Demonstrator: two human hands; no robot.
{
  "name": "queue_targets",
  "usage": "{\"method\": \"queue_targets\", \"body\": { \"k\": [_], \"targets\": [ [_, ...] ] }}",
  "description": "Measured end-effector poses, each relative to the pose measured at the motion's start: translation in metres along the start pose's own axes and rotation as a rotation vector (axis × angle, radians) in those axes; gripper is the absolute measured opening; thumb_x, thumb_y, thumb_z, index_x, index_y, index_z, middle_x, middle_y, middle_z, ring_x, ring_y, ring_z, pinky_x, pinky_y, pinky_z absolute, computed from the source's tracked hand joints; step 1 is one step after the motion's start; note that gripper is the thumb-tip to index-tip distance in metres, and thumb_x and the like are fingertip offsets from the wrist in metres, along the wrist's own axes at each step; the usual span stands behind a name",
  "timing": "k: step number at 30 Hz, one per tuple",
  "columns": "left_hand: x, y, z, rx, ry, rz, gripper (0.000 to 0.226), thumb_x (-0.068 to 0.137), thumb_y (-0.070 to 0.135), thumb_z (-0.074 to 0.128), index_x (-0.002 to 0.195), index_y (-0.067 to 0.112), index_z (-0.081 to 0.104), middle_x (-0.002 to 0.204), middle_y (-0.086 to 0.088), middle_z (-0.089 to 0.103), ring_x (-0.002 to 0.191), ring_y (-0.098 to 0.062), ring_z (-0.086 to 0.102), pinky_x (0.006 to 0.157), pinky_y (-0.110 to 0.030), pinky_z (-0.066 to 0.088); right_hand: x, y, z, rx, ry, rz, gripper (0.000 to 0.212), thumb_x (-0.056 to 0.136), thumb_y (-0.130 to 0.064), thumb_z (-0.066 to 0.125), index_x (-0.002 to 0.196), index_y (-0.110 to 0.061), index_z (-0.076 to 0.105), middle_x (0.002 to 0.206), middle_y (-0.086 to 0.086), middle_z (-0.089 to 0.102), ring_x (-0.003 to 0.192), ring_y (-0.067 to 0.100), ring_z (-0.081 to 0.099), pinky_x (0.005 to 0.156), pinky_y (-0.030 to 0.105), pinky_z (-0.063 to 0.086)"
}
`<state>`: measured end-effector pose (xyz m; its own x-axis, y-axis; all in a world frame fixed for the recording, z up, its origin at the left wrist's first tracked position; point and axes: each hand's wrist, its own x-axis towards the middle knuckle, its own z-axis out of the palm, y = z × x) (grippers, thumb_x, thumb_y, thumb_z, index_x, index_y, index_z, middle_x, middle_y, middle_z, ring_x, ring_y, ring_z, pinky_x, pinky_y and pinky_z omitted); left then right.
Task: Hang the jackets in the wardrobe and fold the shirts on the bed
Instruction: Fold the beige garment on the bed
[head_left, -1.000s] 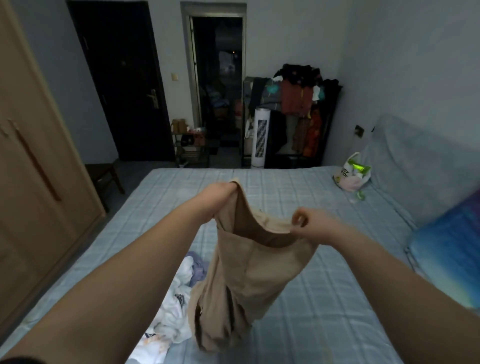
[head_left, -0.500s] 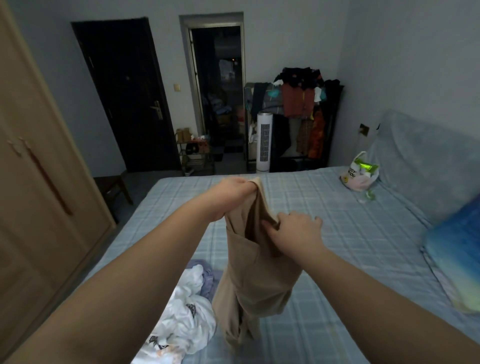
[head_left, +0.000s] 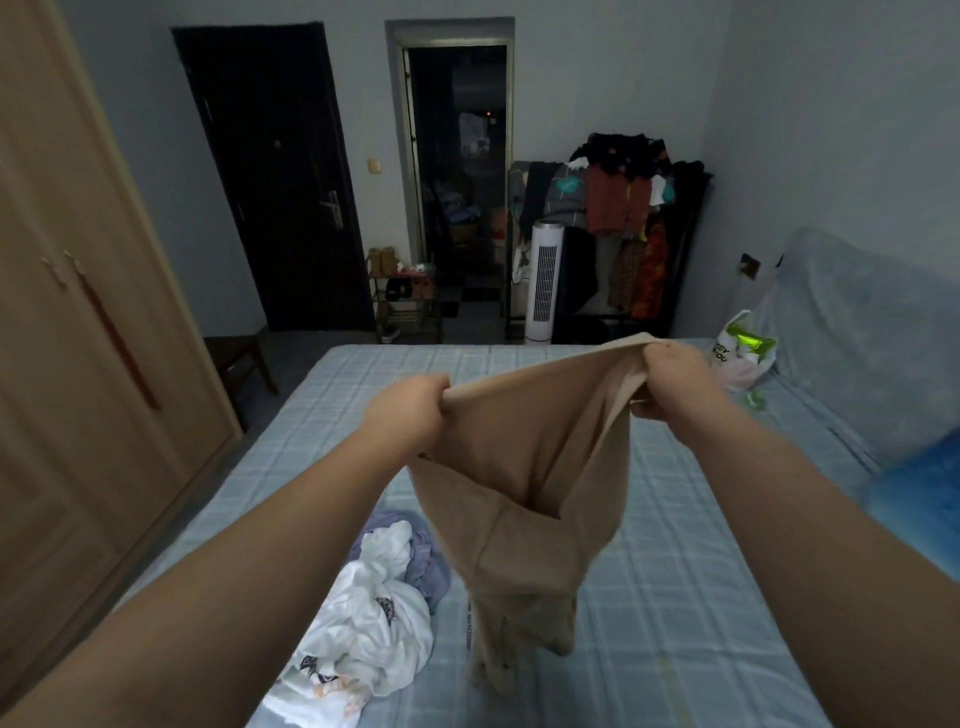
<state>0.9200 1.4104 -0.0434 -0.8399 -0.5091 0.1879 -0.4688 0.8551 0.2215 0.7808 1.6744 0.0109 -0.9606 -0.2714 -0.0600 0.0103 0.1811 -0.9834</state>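
We stand at the side of the bed (head_left: 675, 597), whose pale blue checked sheet fills most of the lower view. The light wooden wardrobe (head_left: 78, 364) runs along the left wall with its doors closed. On the far wall a dark door (head_left: 275, 182) is closed, and to the right of it, in the corner, stands a clothes rack (head_left: 623, 208) piled with dark and red garments.

Above the bed we hold up a beige garment (head_left: 530, 467), its top edge stretched between our hands and its body hanging in folds; the lower end reaches down to the sheet. Just left of it, a crumpled white shirt (head_left: 374, 639) lies on the bed with a lavender garment (head_left: 426, 561) against its far side. A white tower fan (head_left: 543, 280) stands in front of the rack. A plastic bag (head_left: 743, 353) sits near the bed's far right corner.

Our left hand (head_left: 405, 410) is clenched round the left end of the beige edge. Our right hand (head_left: 670, 379), slightly higher, grasps the right end with curled fingers.
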Motion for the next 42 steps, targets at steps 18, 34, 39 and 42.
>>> {"method": "queue_targets", "body": {
  "k": [18, 34, 39, 42],
  "targets": [
    [-0.056, 0.048, 0.120, -0.608, -0.160, -0.333, 0.024, 0.084, 0.009, 0.058, 0.096, 0.023, 0.042, 0.071, -0.007, 0.054, 0.059, -0.024, 0.052, 0.052, -0.030, 0.040, -0.006, -0.021, -0.075, 0.979, -0.122, -0.081, 0.027, 0.103, -0.014, 0.038, 0.091, -0.004, 0.060, 0.077, 0.013, 0.072, 0.075, 0.026, 0.073, 0.065, 0.037, 0.060],
    [-0.069, 0.016, 0.044, -0.584, 0.088, -0.486, 0.027, 0.086, -0.008, 0.041, 0.100, 0.014, 0.049, 0.084, -0.015, 0.055, 0.070, -0.030, 0.058, 0.065, -0.040, 0.055, 0.048, 0.090, -0.144, 0.210, 0.030, 0.007, 0.035, 0.101, 0.004, 0.038, 0.134, 0.003, 0.048, 0.122, 0.016, 0.060, 0.102, 0.027, 0.063, 0.061, 0.029, 0.061],
    [-0.091, -0.021, 0.016, -0.566, -0.095, -0.555, 0.024, 0.091, -0.008, 0.049, 0.109, 0.006, 0.053, 0.098, -0.026, 0.063, 0.079, -0.040, 0.068, 0.070, -0.051, 0.059, 0.018, 0.090, -0.140, 0.419, 0.102, 0.099, 0.033, 0.096, 0.009, 0.032, 0.093, -0.009, 0.060, 0.102, 0.017, 0.058, 0.098, 0.032, 0.061, 0.061, 0.031, 0.058],
    [-0.110, -0.028, 0.019, -1.467, -0.031, -0.815, 0.032, 0.101, -0.005, 0.028, 0.108, 0.007, 0.057, 0.111, -0.023, 0.064, 0.080, -0.033, 0.067, 0.081, -0.055, 0.056, -0.008, 0.088, -0.127, 0.620, 0.077, 0.156, 0.035, 0.097, 0.011, 0.029, 0.091, -0.005, 0.059, 0.103, 0.019, 0.057, 0.097, 0.029, 0.061, 0.065, 0.032, 0.059]
  ]
}}
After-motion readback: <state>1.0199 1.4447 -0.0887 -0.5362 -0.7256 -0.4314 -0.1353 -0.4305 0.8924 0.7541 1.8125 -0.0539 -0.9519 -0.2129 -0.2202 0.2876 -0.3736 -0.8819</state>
